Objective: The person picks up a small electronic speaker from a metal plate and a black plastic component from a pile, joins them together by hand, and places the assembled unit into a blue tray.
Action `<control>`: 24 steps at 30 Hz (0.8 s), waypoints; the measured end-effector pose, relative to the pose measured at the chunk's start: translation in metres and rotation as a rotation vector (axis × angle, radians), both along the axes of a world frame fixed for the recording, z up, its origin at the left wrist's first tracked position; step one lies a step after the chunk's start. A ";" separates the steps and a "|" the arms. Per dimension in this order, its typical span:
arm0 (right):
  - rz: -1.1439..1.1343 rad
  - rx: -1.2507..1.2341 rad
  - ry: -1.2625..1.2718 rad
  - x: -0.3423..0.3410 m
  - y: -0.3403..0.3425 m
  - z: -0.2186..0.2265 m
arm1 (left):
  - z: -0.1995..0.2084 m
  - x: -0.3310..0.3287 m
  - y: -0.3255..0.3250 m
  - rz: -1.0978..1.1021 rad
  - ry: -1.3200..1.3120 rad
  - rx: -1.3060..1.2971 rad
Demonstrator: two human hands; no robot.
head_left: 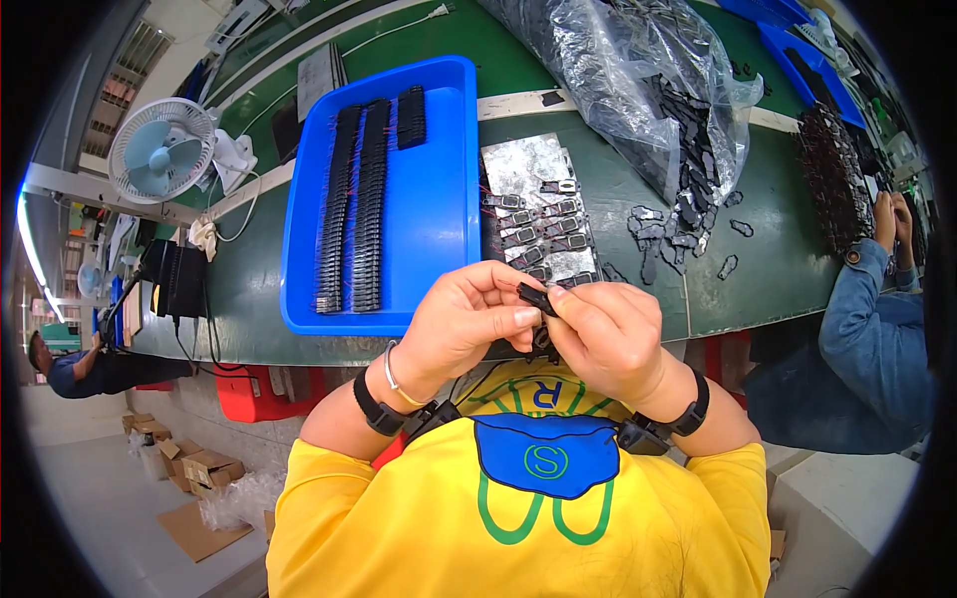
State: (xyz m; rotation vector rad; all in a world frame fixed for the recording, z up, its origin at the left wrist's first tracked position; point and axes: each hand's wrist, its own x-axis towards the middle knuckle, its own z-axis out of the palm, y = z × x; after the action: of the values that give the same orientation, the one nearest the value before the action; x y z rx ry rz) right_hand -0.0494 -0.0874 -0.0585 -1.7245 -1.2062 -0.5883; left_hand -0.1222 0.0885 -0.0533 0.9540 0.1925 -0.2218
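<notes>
In front of my chest, my left hand (461, 321) and my right hand (616, 327) meet over a small black plastic part (535, 298). Fingers and thumbs of both hands pinch it; its underside is partly covered by them. Just beyond the hands lies a silvery plate (518, 167) bearing several small black-and-metal modules (566, 224) with oval faces. To the left stands a blue tray (431, 214). Two long rows of black parts (371, 209) and one short row (411, 118) fill part of it.
A clear plastic bag (608, 75) spills flat black frame pieces (688, 189) onto the green table (733, 289). A white fan (162, 149) and a black box (177, 279) are at the left. A co-worker's sleeve (872, 319) shows at the right beside stacked dark parts (832, 179).
</notes>
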 end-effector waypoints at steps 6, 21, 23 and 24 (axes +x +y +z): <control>-0.001 -0.007 -0.007 0.000 0.000 -0.001 | -0.001 0.000 0.000 0.003 0.010 0.008; -0.017 -0.114 -0.108 -0.001 -0.003 -0.001 | -0.001 0.002 0.001 -0.015 -0.016 0.002; 0.002 -0.085 -0.031 0.000 -0.002 -0.001 | 0.000 0.003 0.002 -0.018 -0.017 -0.009; 0.021 -0.057 0.047 0.000 -0.001 -0.001 | 0.001 0.003 0.003 -0.030 -0.001 0.020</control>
State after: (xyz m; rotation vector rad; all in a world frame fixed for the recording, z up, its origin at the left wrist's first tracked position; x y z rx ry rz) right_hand -0.0489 -0.0882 -0.0598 -1.7610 -1.2172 -0.5026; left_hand -0.1195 0.0912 -0.0524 0.9778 0.1798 -0.2474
